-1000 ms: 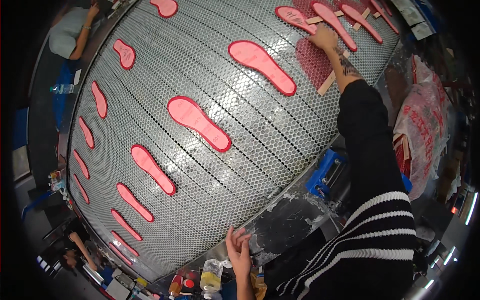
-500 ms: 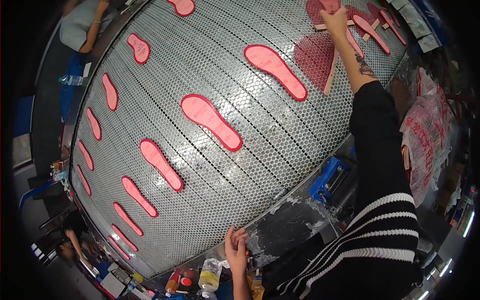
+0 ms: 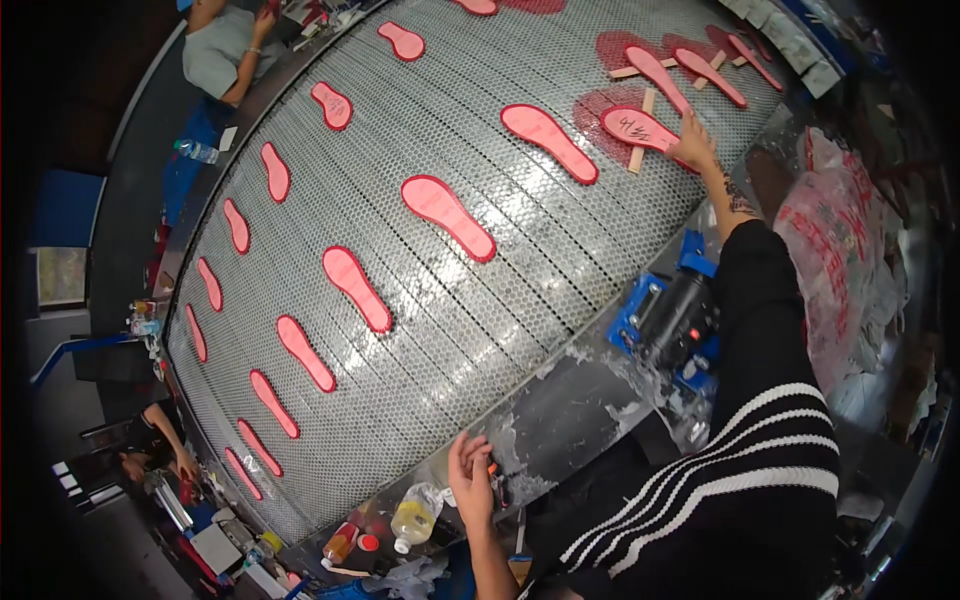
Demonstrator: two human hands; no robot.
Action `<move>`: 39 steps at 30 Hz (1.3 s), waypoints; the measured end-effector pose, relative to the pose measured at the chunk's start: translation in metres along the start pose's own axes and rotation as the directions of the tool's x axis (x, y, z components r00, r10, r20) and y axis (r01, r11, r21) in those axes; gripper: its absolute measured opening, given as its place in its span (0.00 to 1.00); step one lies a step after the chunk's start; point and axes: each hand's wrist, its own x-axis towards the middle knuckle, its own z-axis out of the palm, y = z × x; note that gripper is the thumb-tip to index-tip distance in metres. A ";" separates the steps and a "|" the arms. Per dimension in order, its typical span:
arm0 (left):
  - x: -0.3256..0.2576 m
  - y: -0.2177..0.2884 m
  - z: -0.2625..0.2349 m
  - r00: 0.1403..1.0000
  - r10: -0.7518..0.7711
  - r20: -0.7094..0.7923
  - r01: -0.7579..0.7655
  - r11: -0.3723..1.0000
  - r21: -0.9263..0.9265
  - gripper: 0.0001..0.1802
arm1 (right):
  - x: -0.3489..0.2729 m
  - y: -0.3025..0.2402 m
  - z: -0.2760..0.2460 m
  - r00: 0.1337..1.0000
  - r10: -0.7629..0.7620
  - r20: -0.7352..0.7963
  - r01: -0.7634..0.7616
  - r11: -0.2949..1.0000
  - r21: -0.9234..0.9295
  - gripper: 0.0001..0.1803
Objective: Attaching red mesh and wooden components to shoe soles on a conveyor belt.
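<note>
My right hand [image 3: 692,142] reaches out to the far right of a grey mesh conveyor belt [image 3: 500,330]. Its fingers grip the near end of a pink insole with a red rim [image 3: 632,124], which lies across a wooden stick [image 3: 640,148] over a red stained patch. Two more insoles [image 3: 655,72] lie on sticks just beyond. My left hand [image 3: 470,482] rests flat, fingers apart, on the belt's smeared metal rim [image 3: 560,410], next to a small orange thing [image 3: 492,468].
Several pink insoles [image 3: 447,215] lie in rows across the belt. A blue and black motor [image 3: 672,318] sits at the rim. Bottles [image 3: 412,515] stand near my left hand. Printed plastic bags [image 3: 850,240] lie at right. Other people [image 3: 225,50] work at the belt's far and left sides.
My right hand has drawn back from the farther insoles and now grips the nearer one on its stick. My left hand has stayed on the rim.
</note>
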 end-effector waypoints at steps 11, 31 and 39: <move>-0.074 -0.084 -0.007 0.949 0.146 0.279 -0.165 0.985 0.046 0.14 | -0.314 0.242 -0.248 0.839 -0.513 -0.181 0.544 0.789 0.287 0.35; -0.262 -0.124 0.166 0.893 -0.055 0.446 -0.124 0.924 0.361 0.14 | -0.398 0.431 0.013 0.863 0.375 -0.338 -0.250 0.899 0.359 0.15; -0.296 -0.110 0.248 0.775 -0.037 0.630 -0.301 0.856 0.420 0.12 | -0.447 0.432 -0.033 0.756 0.193 -0.625 -0.019 0.962 0.273 0.12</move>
